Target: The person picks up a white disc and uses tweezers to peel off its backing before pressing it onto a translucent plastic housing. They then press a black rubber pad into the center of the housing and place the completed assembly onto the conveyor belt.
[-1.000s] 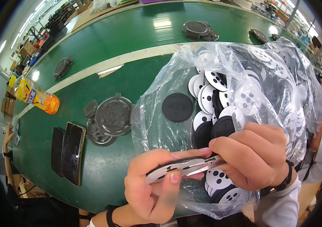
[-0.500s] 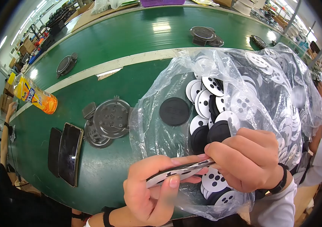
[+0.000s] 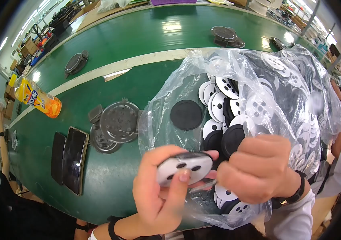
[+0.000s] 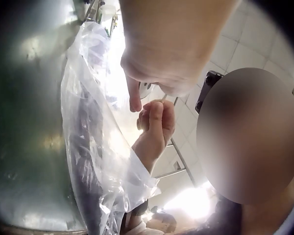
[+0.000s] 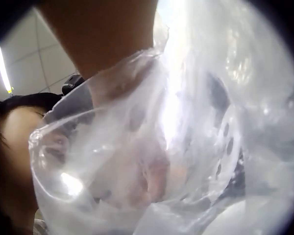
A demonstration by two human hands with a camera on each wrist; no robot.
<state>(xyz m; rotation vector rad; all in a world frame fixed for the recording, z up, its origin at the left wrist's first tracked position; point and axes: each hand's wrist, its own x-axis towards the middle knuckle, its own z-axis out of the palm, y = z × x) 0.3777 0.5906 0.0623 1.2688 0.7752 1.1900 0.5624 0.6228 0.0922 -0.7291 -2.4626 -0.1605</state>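
My left hand (image 3: 154, 196) holds a round white disc (image 3: 190, 161) with black dots and a dark edge, thumb across its white face. To its right, my right hand (image 3: 254, 170) has curled fingers, with a shiny, blurred clear strip (image 3: 203, 186) at the fingertips. Both hands are above the mouth of a clear plastic bag (image 3: 158, 134). Several similar white discs (image 3: 217, 107) and black discs (image 3: 233, 140) lie heaped there. One black disc (image 3: 186, 115) lies apart on the left. Clear plastic veils most of the right wrist view.
Round clear-grey plastic parts (image 3: 118, 122) lie left of the bag, beside two phone-like dark slabs (image 3: 74, 160). An orange drink bottle (image 3: 38, 98) stands farther left. More round parts (image 3: 224, 35) lie on the green belt (image 3: 138, 40) beyond a pale strip.
My right hand has moved slightly away from the disc. My left hand has tilted the disc so its white face shows more. The round parts on the belt have shifted right.
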